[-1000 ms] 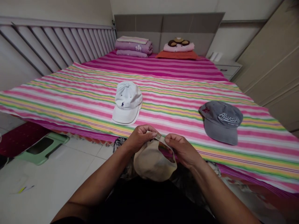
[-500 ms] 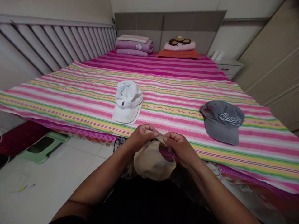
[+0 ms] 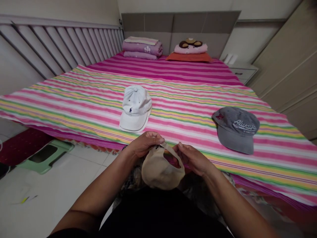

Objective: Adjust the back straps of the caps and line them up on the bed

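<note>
A beige baseball cap (image 3: pixel 160 173) hangs in front of me, its back opening and strap turned up toward me. My left hand (image 3: pixel 146 143) is closed, pinching the strap near its small metal buckle (image 3: pixel 162 144) between thumb and fingers. At the other side of the opening, my right hand (image 3: pixel 194 158) curls loosely round the strap's edge. Its thumb is raised, and some fingertips show through the opening behind the strap. Beyond my hands, a white cap (image 3: pixel 136 104) with a small dark logo lies on the bed. A grey cap (image 3: pixel 236 129) with white lettering lies to the right.
A striped sheet (image 3: pixel 183 109) covers the bed. Folded purple bedding (image 3: pixel 142 49) and an orange pillow (image 3: pixel 189 57) sit by the headboard (image 3: pixel 158 21). A white railing (image 3: pixel 61 46) runs along the left. On the floor stands a green stool (image 3: pixel 47 160); a nightstand (image 3: pixel 241 72) is far right.
My right hand has eased off its pinch near the buckle and shifted slightly right. The strap now shows more fully. My left hand has slid a little left along it.
</note>
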`<state>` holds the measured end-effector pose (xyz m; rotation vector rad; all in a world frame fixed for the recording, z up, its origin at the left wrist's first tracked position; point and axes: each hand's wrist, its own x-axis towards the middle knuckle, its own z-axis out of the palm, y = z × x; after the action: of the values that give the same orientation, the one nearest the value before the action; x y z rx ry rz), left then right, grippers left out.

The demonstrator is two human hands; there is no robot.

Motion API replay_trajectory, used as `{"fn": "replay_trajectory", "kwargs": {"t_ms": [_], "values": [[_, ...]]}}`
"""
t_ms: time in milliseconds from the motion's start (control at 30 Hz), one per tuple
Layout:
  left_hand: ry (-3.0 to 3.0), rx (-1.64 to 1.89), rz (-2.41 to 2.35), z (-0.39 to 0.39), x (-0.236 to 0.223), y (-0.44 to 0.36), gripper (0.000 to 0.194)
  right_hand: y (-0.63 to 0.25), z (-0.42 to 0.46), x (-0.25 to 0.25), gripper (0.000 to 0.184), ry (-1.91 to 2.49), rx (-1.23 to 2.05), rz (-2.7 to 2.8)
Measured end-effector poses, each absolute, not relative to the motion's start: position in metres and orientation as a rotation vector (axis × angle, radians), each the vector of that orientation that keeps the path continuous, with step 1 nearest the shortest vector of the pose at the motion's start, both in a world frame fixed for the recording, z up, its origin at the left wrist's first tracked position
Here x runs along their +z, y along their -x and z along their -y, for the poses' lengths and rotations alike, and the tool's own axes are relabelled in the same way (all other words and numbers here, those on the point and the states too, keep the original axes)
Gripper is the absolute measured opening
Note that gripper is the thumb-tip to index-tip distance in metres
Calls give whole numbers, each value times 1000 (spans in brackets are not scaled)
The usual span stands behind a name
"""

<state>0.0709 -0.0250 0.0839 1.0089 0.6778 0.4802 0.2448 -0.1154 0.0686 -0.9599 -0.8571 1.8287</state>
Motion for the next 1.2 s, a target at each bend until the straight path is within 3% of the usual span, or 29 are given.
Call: {"fn": "replay_trajectory", "kwargs": {"t_ms": [833, 1067, 1200], "values": [[-955, 452, -653, 28, 78, -77, 23, -231, 112, 70, 23, 1114, 1591, 893], [-980, 455, -659, 28, 76, -77, 21, -231, 112, 71, 26, 1099, 1595, 884], [-985, 461, -665, 24, 79, -73, 21, -241, 112, 71, 35, 1025, 1754, 952]]}}
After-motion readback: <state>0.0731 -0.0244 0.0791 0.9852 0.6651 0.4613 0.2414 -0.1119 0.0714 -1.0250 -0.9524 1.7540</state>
